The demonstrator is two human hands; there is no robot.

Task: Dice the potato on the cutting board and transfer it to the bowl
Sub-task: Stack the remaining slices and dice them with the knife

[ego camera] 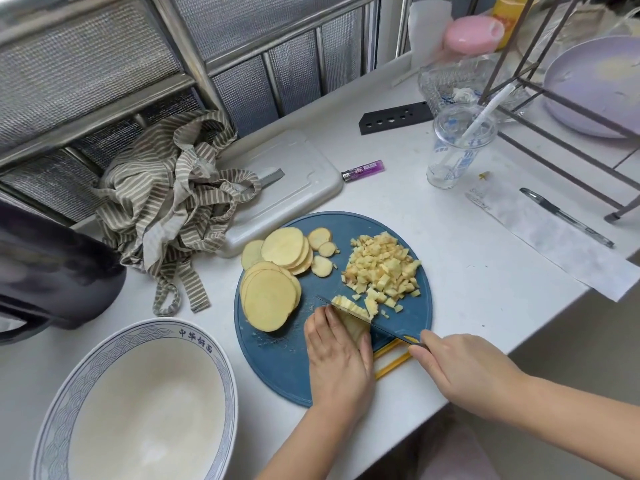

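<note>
bowl: large white ceramic bowl with blue wave-pattern rim [221, 367], nearest the camera at lower left on the white counter [485, 282], nothing inside, just left of the board
left hand: left hand [337, 358] palm down on the board, fingers together and curled, pressing a stack of potato strips [351, 315] flat; fingertips just behind the blade
right hand: right hand [467, 372] wrapped around the knife grip, fingers closed tight; the grip itself is hidden apart from a bit of yellow at the index finger
knife: thin dark-bladed knife [381, 328] lying diagonally across the strips, tip toward the slices, edge down in the cut end
board: round dark blue plastic cutting board with yellow handle slot [277, 368], near the counter's front edge
slices: two overlapping stacks of pale yellow round potato slices [272, 299] on the board's left half, a few small end rounds behind them
diced: heap of small pale potato cubes [382, 270] on the board's right side, all on the board, none in the bowl
cloth: crumpled grey-and-white striped cloth [173, 202] behind the bowl, partly over a white rectangular plastic board [294, 174]
far items: purple lighter [363, 170], clear plastic cup with straw [457, 147], black pen [566, 218] on a paper sheet, well beyond the board
</note>
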